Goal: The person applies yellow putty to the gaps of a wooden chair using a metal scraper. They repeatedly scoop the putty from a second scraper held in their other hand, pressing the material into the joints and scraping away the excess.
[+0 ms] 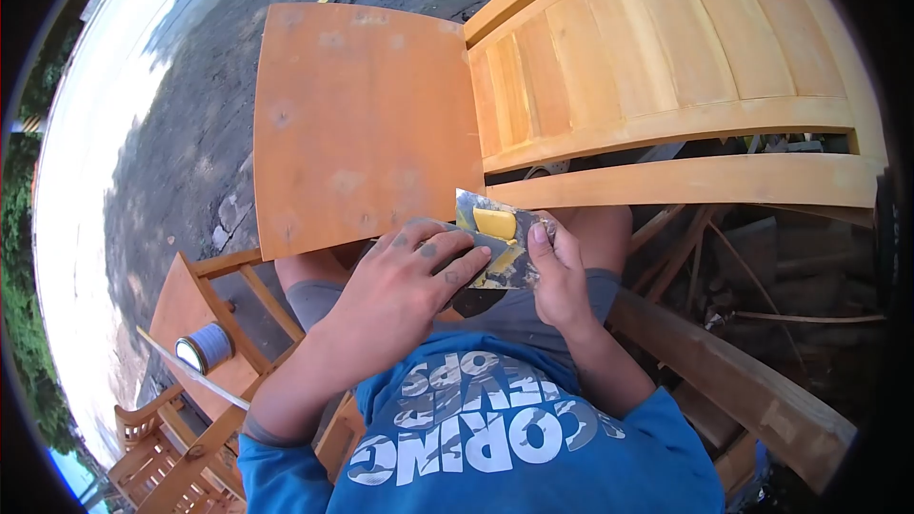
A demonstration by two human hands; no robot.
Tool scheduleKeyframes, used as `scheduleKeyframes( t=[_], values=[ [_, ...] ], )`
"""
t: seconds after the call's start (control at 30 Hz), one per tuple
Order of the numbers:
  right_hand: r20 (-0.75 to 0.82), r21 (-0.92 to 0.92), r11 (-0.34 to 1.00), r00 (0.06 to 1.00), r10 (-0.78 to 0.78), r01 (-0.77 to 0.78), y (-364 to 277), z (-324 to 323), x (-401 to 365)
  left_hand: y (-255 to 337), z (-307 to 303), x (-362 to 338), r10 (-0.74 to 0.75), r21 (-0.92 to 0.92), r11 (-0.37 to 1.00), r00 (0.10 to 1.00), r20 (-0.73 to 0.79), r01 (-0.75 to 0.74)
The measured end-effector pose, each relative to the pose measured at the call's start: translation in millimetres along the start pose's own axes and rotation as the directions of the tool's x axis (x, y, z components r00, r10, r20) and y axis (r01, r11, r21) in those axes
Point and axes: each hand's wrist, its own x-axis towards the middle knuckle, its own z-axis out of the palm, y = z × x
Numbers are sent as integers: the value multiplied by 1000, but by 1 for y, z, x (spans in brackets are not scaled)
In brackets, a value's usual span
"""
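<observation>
My right hand (560,271) grips the edge of a thin flat plate (519,276), its thumb on top. Yellow and grey paste is smeared over the plate, and a smooth yellow lump of putty (495,222) sits near its upper edge. Closed round a dark grey flat scraper (483,249), my left hand (409,271) presses it against the plate's left side. My left fingers partly hide the scraper. Just beyond both hands, an orange-brown wooden panel (367,124) with pale filled spots lies over my knees.
A slatted wooden furniture frame (647,48) adjoins the panel on the right. At left, a small can (205,347) and a long pale stick (190,368) rest on a wooden piece. A thick beam (733,385) runs along my right side. Wooden chairs (157,462) stand lower left.
</observation>
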Motion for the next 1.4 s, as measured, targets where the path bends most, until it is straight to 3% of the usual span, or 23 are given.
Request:
scheduleKeyframes(
  t=[0.13,0.23,0.33,0.4,0.47,0.67,0.87,0.97,1.0,1.1,1.13,1.2,1.3,1.4],
  values=[
    [-13,-153,986,998,-69,66,3,-2,-4,5,10,3,51,59,997,999,18,-52],
    [-143,-58,993,984,-107,100,2,6,-4,-10,7,-4,23,-269,963,987,156,20],
    [-181,130,986,980,-80,105,3,-3,3,-28,6,-16,-258,-739,637,964,67,221],
    [-196,253,965,980,-22,72,2,-5,6,-35,19,-25,-389,-924,332,920,48,188],
    [-181,359,933,982,51,17,0,-5,7,-39,27,-32,-504,-994,37,861,68,101],
    [-149,364,931,988,31,26,9,-17,11,-56,31,-37,-587,-989,-150,804,96,8],
    [-119,343,939,992,26,16,16,-28,29,-89,25,6,-617,-987,-159,777,122,28],
    [29,261,940,976,217,-217,67,-56,51,-142,33,70,-638,-992,-5,764,98,124],
    [63,242,915,946,319,-324,79,-57,59,-169,42,96,-662,-974,55,739,129,219],
    [258,31,893,867,426,-448,111,-61,73,-226,78,175,-752,-934,87,638,167,347],
    [322,-153,900,840,437,-409,108,-56,82,-235,85,195,-766,-922,109,622,161,373],
    [392,-281,888,802,451,-363,100,-40,100,-250,99,229,-791,-892,153,594,149,427],
    [477,-417,781,619,624,-465,94,-29,124,-256,101,255,-819,-779,236,550,162,581],
    [577,-473,808,569,586,-352,125,-30,127,-262,105,263,-797,-783,286,590,126,553]
  ],
)
